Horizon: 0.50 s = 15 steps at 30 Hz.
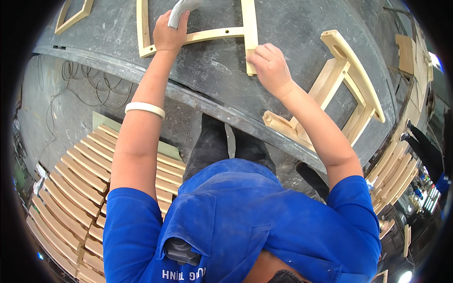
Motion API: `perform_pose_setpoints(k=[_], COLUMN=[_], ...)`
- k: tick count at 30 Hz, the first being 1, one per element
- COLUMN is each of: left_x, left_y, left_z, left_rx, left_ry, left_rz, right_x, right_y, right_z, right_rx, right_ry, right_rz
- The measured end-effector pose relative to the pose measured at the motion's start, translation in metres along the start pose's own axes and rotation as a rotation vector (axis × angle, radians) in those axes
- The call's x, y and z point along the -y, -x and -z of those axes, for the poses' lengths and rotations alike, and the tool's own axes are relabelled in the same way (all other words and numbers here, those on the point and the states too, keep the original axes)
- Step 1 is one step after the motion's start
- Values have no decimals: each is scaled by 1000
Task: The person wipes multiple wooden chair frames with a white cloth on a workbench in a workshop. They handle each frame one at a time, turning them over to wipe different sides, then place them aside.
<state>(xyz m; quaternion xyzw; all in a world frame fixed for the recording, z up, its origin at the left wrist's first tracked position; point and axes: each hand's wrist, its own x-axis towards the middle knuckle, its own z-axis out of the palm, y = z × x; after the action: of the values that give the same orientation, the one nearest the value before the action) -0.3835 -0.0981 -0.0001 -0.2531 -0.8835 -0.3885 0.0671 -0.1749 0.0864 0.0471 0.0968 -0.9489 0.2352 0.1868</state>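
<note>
A pale wooden frame (212,34) lies on the grey table, with a curved crossbar and a straight leg. My left hand (169,34) is over the crossbar near its left corner, closed on a folded grey-white sheet (181,11) whose material I cannot make out. At the lower end of the right-hand leg (250,28), my right hand (271,68) is closed, its knuckles up and its fingertips against the wood. Anything inside those fingers is hidden.
A second wooden frame (347,70) with a curved rail rests on the table (207,70) to the right. Part of another frame (75,19) shows at far left. Many curved slats (71,188) are stacked below left, near loose cables (94,78). A person (427,146) stands far right.
</note>
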Motion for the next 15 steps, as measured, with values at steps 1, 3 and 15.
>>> perform_pose_setpoints(k=[1,3,15], left_x=[0,-1,-6], left_y=[0,-1,2], left_z=[0,0,-1], left_rx=[-7,14,5], left_ry=[-6,-11,-24], left_rz=[-13,-6,-71], right_x=[-1,-1,2], right_y=[0,1,4], right_z=[-1,-1,5], right_rx=[38,57,105], right_ry=[-2,-10,24], right_rz=[-79,-47,-130])
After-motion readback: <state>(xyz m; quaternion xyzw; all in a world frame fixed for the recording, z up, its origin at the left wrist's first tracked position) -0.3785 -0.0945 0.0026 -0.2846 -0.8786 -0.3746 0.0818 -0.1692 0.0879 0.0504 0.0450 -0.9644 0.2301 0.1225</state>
